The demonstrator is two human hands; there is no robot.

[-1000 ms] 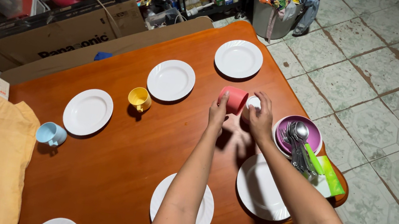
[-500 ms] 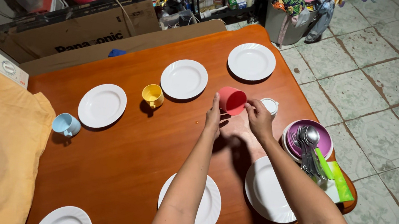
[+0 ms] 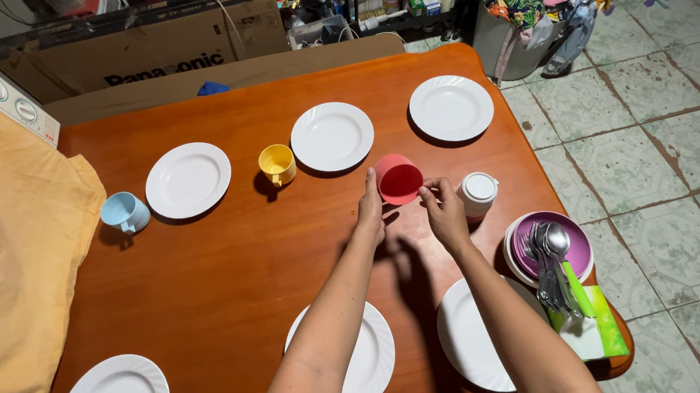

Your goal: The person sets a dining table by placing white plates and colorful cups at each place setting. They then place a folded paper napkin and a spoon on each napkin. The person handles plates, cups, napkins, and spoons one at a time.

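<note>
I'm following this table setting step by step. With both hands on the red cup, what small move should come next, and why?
Probably set the red cup down upright beside the nearest white plate. Both the left hand and right hand hold it tilted, mouth toward the camera, while the yellow cup and blue cup each stand beside a plate.

red cup (image 3: 398, 179) — tilted, mouth forward

Red cup (image 3: 398, 179), yellow mug (image 3: 277, 163), pale-blue mug (image 3: 126, 212), seemingly plain white plates (image 3: 332, 136).

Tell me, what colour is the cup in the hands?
Red, or pinkish red: the cup, seen best in the head view.
</note>
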